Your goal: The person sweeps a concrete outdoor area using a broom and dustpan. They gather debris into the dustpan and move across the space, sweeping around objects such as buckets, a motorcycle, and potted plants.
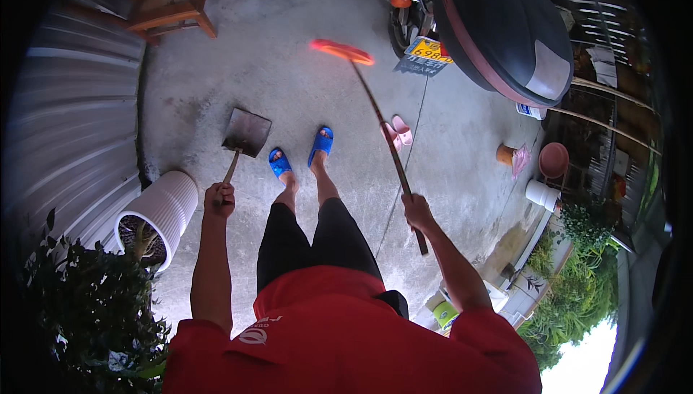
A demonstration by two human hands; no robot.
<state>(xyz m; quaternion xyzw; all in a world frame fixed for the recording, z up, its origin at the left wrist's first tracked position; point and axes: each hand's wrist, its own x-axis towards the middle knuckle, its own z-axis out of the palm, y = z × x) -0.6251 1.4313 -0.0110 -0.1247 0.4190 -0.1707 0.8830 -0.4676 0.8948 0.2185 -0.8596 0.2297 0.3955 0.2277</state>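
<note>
My left hand (220, 199) is closed around the wooden handle of a metal dustpan (247, 132), whose square pan lies ahead of it by the concrete floor, left of my blue slippers (321, 145). In my right hand (416, 212) is the long dark handle of a broom (391, 145). The handle slants up and away to the left, ending in a red-orange broom head (342, 51), slightly blurred, near the top middle. Whether the broom head touches the floor I cannot tell. Pink slippers (401, 131) lie beside the broom handle, partly behind it.
A motorcycle (403, 20) with a large dark top box (503, 25) stands at upper right. A wooden chair (170, 12) is at upper left, by a corrugated metal wall (86, 90). A white planter (173, 204) stands at left. Buckets (541, 194) and a pink basin (553, 160) line the right side.
</note>
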